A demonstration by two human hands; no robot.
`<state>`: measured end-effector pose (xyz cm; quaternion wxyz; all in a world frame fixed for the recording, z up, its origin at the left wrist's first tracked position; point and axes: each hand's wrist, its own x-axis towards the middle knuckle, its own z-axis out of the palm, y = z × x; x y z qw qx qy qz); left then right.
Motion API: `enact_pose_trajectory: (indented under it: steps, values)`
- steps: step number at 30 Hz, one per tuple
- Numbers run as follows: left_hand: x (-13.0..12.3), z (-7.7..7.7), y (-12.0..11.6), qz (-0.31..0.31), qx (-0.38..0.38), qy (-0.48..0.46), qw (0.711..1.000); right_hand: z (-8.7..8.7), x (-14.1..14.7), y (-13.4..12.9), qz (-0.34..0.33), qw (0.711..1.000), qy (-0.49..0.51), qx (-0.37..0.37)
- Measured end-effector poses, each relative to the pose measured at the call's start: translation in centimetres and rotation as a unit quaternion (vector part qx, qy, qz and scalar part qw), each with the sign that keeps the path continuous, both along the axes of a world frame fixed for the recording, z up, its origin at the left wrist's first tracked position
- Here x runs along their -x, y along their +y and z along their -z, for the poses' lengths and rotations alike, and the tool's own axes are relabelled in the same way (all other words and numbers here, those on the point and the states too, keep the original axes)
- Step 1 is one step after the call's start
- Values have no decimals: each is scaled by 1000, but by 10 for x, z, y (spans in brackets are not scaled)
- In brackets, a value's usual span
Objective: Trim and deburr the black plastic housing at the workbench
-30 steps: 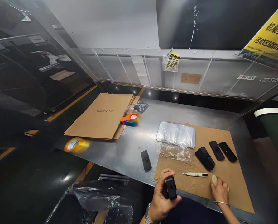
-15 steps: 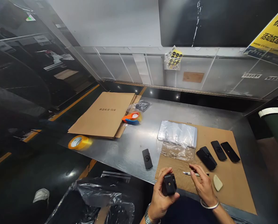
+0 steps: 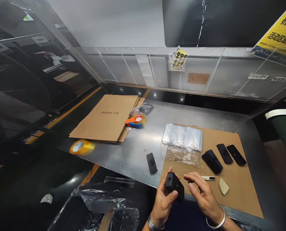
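Observation:
Near the front edge of the table, my left hand (image 3: 162, 200) is closed around a small black box-shaped part (image 3: 174, 186), with a round hole on its end face. Just right of it hovers my right hand (image 3: 203, 195), empty, with its fingers apart and bent toward the part. Beyond my right hand a thin white-and-black cutter-like tool (image 3: 208, 178) lies on the cardboard sheet (image 3: 241, 199), partly hidden by the fingers. A cream wedge-shaped block (image 3: 223, 186) sits beside it. Several flat black parts, among them a stacked pair (image 3: 212, 161), lie further right.
A single black part (image 3: 151, 163) lies on the metal table (image 3: 123, 160). Clear plastic bags (image 3: 182, 137) rest on the cardboard. Flat cartons (image 3: 106, 118), a tape dispenser (image 3: 135, 122) and a yellow tape roll (image 3: 79, 147) are to the left. A clear panel (image 3: 123, 69) stands behind; a plastic-lined bin (image 3: 109, 205) is below.
My left hand has turned the black part, so another side now shows. My right hand has moved left and down toward it, uncovering the dark end of the thin tool.

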<state>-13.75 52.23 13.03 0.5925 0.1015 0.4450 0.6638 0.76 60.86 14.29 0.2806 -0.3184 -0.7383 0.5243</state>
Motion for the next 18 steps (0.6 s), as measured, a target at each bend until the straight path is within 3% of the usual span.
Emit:
enact_pose_trajectory:
  steps: [4,7,13,18]
  values:
    - [0,-9,7,-75,30,-182,980,11,-9,3,41,998,-25,29]
    - [2,-14,12,-87,48,-255,962,15,-13,3,44,998,-30,42]
    - [3,-19,17,-73,63,-296,950,9,-9,-2,10,998,-20,64]
    - [0,-15,19,-79,64,-312,945,10,0,-11,-102,992,-37,67]
